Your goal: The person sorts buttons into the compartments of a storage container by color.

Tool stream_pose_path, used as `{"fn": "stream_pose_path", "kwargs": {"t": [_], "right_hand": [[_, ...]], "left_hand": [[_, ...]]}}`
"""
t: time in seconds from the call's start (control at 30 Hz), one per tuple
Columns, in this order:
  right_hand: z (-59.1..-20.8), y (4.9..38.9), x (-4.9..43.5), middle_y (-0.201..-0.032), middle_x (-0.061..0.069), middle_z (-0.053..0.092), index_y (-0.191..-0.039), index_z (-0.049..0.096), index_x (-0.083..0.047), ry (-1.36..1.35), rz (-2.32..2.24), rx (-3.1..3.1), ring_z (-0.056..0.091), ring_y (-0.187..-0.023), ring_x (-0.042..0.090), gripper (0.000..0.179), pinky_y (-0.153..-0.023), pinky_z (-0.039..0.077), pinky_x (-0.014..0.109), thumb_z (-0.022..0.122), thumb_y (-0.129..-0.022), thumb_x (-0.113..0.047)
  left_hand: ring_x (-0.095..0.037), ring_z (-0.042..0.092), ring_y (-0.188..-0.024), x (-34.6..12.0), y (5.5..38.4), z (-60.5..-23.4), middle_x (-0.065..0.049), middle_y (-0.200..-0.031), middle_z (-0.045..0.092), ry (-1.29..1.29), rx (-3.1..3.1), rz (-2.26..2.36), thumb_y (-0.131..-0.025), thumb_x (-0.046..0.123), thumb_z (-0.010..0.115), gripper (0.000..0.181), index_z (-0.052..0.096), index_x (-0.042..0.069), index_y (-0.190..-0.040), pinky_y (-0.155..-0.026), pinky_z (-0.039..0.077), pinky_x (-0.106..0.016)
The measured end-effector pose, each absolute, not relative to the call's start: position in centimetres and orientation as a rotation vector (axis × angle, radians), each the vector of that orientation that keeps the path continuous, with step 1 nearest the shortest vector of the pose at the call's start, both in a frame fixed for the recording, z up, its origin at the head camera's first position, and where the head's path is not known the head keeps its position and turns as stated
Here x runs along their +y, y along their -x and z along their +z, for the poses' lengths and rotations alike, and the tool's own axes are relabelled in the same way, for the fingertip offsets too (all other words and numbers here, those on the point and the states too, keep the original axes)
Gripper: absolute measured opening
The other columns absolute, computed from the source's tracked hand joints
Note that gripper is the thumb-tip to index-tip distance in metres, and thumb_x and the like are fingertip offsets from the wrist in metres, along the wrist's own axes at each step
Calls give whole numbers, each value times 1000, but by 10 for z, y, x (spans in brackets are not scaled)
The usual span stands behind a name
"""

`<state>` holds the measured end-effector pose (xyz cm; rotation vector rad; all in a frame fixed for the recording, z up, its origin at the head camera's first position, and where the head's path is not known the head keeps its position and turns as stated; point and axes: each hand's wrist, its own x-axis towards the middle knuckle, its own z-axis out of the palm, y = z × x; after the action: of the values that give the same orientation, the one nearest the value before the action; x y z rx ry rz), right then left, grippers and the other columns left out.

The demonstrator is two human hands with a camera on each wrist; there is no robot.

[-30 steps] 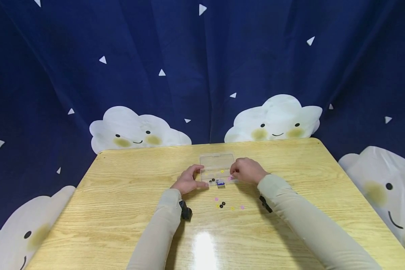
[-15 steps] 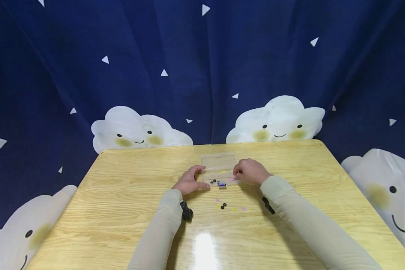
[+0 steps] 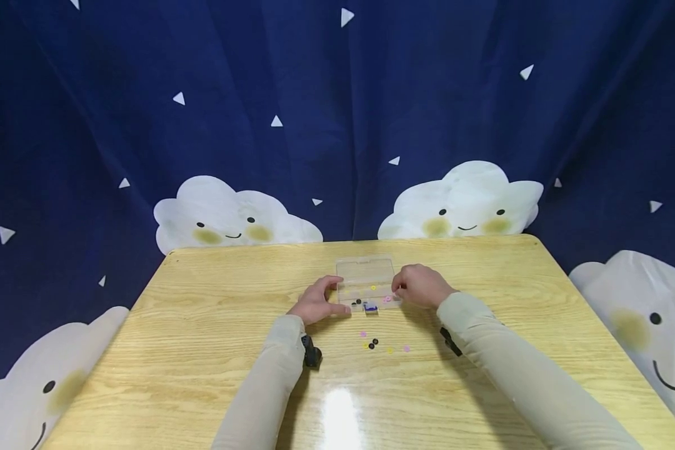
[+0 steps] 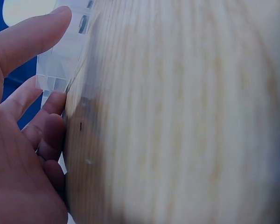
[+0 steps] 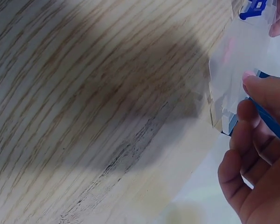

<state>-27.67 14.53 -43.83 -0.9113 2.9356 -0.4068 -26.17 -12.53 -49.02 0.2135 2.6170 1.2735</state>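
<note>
A clear plastic divided box lies with its lid raised at the back. Small black buttons, a yellow button and pink buttons show inside it. My left hand grips the box's left end, thumb near the front edge and fingers farther back. At the right end, my right hand has its fingers curled with the tips together. A small pink button shows at those fingertips in the right wrist view, partly hidden. A blue latch sits at the box's front.
On the wooden table, in front of the box, lie loose buttons: black ones, a pink one and a yellow one. A dark blue curtain with white clouds hangs behind the table.
My right hand has shifted slightly right, toward the box's right edge, uncovering more of the pink buttons. The left hand stays on the box. The head view has shifted a little.
</note>
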Motion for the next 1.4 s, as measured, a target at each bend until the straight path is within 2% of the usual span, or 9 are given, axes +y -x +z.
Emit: {"fn": "stream_pose_path", "kwargs": {"t": [0.23,0.6,0.93,1.2,1.4], "right_hand": [[-439,277,145,-93,1,75,-90,78,-12,897,-404,2920,66,-80,16,14,-73,56,36,64,-92,-9],[-440,274,148,-94,3,76,-92,79,-10,933,-414,2938,68,-83,18,18,-76,57,38,61,-93,-6],[-440,274,162,-90,3,68,-95,78,-9,925,-429,3025,61,-80,16,16,-74,54,38,62,-90,-8],[-441,268,175,-92,4,67,-102,77,-7,844,-458,3001,63,-80,18,18,-74,55,39,62,-92,-8],[-446,256,192,-90,2,66,-98,77,-9,869,-431,2951,61,-79,15,17,-73,54,37,61,-93,-10]], "left_hand": [[-24,49,-115,-122,261,-489,-5,-139,54,-217,2609,1285,-77,29,86,77,49,22,-144,-105,40,-44],[-23,48,-110,-123,262,-489,-5,-137,54,-222,2603,1288,-77,28,86,76,50,22,-143,-101,40,-42],[-24,49,-119,-128,263,-490,-5,-138,54,-199,2604,1300,-76,26,87,76,50,22,-143,-108,38,-44],[-24,48,-116,-128,263,-489,-5,-138,53,-201,2595,1308,-76,27,86,77,50,21,-144,-105,39,-44],[-23,47,-111,-126,261,-488,-5,-137,54,-210,2593,1301,-77,26,86,77,50,21,-144,-101,39,-41]]}}
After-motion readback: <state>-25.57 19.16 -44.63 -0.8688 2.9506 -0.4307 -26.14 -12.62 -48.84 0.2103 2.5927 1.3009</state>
